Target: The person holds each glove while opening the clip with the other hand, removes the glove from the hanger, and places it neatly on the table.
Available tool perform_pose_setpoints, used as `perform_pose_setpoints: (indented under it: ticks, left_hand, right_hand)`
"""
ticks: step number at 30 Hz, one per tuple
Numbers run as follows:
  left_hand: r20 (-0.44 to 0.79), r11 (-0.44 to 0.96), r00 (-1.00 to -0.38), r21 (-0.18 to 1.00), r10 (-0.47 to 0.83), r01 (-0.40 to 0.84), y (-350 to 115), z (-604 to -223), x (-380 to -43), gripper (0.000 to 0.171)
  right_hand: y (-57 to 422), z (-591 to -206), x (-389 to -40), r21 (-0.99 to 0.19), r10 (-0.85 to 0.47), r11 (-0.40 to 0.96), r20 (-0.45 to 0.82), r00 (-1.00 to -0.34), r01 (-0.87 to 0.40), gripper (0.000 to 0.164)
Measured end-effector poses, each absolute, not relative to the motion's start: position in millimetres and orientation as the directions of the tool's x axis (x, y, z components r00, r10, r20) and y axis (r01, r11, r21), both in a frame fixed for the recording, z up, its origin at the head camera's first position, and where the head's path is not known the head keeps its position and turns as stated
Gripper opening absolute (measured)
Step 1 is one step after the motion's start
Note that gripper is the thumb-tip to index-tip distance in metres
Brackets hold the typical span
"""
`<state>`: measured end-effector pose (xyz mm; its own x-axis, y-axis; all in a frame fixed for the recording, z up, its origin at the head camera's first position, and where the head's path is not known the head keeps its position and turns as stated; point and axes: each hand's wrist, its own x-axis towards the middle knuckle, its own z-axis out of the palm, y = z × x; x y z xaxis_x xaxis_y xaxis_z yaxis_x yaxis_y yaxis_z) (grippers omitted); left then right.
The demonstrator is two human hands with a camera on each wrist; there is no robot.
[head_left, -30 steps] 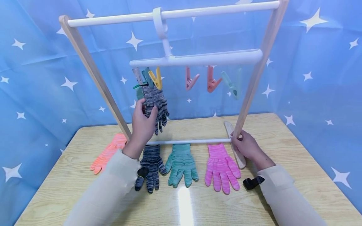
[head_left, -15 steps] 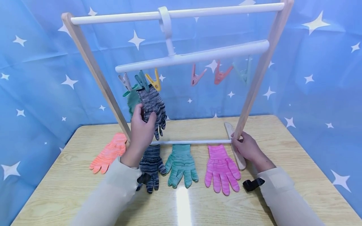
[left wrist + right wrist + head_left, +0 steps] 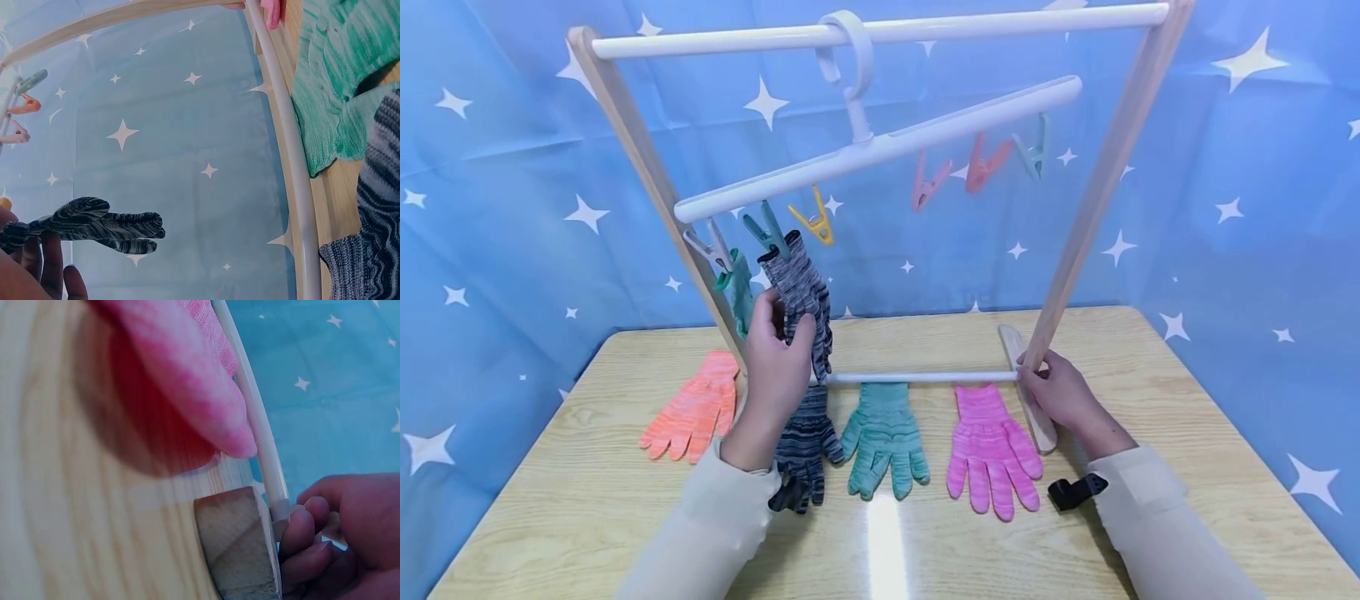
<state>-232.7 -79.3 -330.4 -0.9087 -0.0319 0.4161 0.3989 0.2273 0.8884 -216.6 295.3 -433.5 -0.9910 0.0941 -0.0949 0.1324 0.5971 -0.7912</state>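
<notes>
A black-and-grey striped glove (image 3: 801, 279) hangs by its cuff from a teal clothespin (image 3: 767, 229) on the white hanger (image 3: 880, 150). My left hand (image 3: 777, 358) holds this glove partway down, thumb on one side and fingers on the other; in the left wrist view the glove's fingers (image 3: 134, 225) stick out past the hand. Just left of it, a green glove (image 3: 741, 292) hangs from a grey clothespin (image 3: 711, 248). My right hand (image 3: 1056, 387) grips the foot of the rack's right wooden post (image 3: 1086, 208). The hanger is tilted, left end low.
On the table (image 3: 587, 500) lie an orange glove (image 3: 696, 404), another striped glove (image 3: 805, 442), a green glove (image 3: 886, 437) and a pink glove (image 3: 992, 450). Yellow (image 3: 816, 221), pink (image 3: 927, 183), red (image 3: 985, 165) and pale green (image 3: 1033, 150) clothespins hang without gloves.
The hanger has tipped and swung, its left end dropping and its right end rising. My left hand has moved slightly down with the striped glove. The hanging green glove shows more; my right hand stays put.
</notes>
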Motion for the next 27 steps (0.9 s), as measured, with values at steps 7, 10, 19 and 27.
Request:
perform_pose_setpoints:
  ticks: [7, 10, 19, 27]
  left_hand:
    - [0.436, 0.226, -0.9, 0.879, -0.029, 0.419, -79.7, -330.7, -231.0, 0.037]
    - [0.427, 0.22, -0.904, 0.885, -0.026, 0.411, -80.3, -329.8, -230.1, 0.041]
    - [0.383, 0.181, -0.924, 0.909, -0.014, 0.374, -84.9, -327.2, -225.2, 0.049]
    - [0.405, 0.171, -0.914, 0.901, 0.003, 0.4, -83.6, -325.9, -224.1, 0.044]
  right_hand:
    - [294.6, -432.8, -215.9, -0.783, 0.086, 0.609, -0.091, -0.992, 0.124, 0.034]
    - [294.5, -431.0, -215.8, -0.783, 0.08, 0.612, -0.08, -0.994, 0.112, 0.035]
    - [297.8, -431.7, -215.7, -0.798, 0.066, 0.589, -0.108, -0.992, 0.127, 0.039]
    - [303.1, -425.1, -215.6, -0.851, 0.025, 0.506, -0.147, -0.989, 0.139, 0.049]
